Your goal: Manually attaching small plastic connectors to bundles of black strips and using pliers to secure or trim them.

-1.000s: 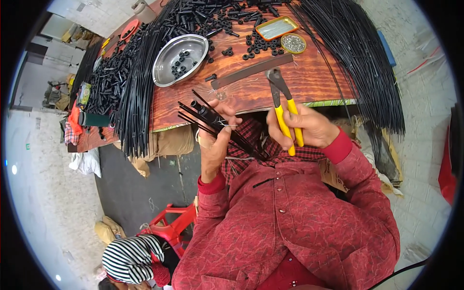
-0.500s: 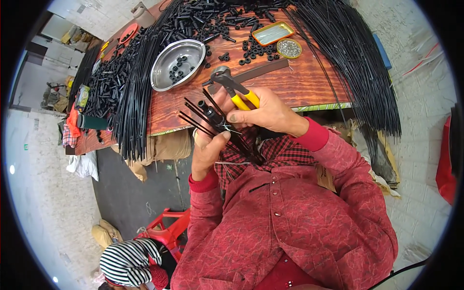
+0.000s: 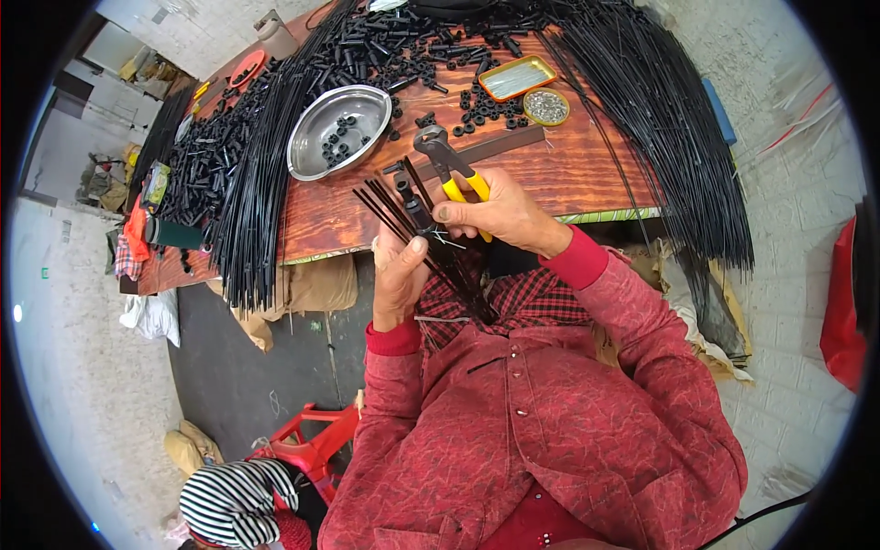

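Observation:
My left hand (image 3: 397,275) is closed around a bundle of thin black rods (image 3: 463,286), whose upper ends fan out above my thumb. Among the rods stands a black plastic tubular fitting (image 3: 415,207). Short pale wire ends (image 3: 443,237) stick out just below this fitting. My right hand (image 3: 510,218) grips pincers (image 3: 444,156) by their yellow handles, the dark head tilted up and left. Its thumb reaches to the side of the fitting. The pincers' jaws are above the fitting and apart from the wire ends. The lower rods run down toward my lap.
On the wooden table (image 3: 321,220) are a metal bowl (image 3: 304,137) with black rings, heaped black fittings (image 3: 371,50), an orange-edged tray (image 3: 493,94) and a round dish (image 3: 547,108) of small metal pieces. Long rods (image 3: 665,119) overhang both sides. A person in stripes (image 3: 234,500) is behind, lower left.
The rods and fitting have turned more upright, and the rod tips have drawn closer together. My left thumb has shifted slightly up and left. The pincers have moved a little to the right.

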Demonstrator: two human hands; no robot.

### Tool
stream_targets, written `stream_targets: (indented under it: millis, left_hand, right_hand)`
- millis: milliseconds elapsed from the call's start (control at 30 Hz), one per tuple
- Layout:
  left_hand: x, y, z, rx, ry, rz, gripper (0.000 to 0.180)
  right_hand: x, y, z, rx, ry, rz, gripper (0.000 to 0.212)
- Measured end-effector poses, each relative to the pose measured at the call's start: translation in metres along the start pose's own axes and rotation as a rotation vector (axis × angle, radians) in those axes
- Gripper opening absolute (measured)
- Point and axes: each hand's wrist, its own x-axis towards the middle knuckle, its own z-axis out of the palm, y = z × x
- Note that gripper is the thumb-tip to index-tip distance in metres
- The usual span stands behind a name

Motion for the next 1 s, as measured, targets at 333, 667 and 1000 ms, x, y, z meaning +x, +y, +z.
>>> stream_targets:
  millis: [333,667,1000]
  left_hand:
    - [-0.013,-0.008,-0.013,0.194,0.029,0.056,0.047]
    - [-0.018,0.005,-0.014,0.407,0.012,0.039,0.034]
    - [-0.014,0.021,-0.013,0.475,-0.056,-0.004,0.032]
  right_hand:
    - [-0.009,0.004,-0.004,-0.096,-0.025,0.010,0.022]
    - [-0.015,0.007,-0.002,-0.089,-0.039,0.042,0.020]
    - [-0.014,0.005,-0.002,-0.154,-0.033,0.134,0.025]
